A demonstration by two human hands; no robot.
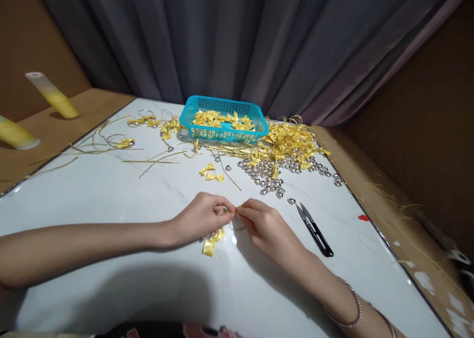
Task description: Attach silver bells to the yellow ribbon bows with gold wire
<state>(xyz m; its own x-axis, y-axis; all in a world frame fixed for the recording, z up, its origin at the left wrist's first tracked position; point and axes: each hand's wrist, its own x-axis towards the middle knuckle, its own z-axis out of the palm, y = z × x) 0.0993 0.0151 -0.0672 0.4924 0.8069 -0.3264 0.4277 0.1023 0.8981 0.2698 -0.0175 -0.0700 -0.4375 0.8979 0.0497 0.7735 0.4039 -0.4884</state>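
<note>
My left hand (205,213) and my right hand (264,222) meet fingertip to fingertip over the white table, both closed in a pinch. Between them they hold a thin gold cord (237,228), whose loop hangs just below the fingertips. The pinched ends are mostly hidden by my fingers. Below my left hand is a yellow ribbon bow (214,243), partly covered by the fingers. Two more yellow bows (215,177) lie beyond my hands. To the right of my right hand rest black-handled thread snips (314,229), blades pointing away from me.
A turquoise basket (224,135) with yellow bows stands at the back. Beside it are a heap of bows (291,138) and scattered silver beads (272,185). Gold cords (150,162) lie across the left. Two yellow tubes (55,98) stand on a wooden surface at the far left.
</note>
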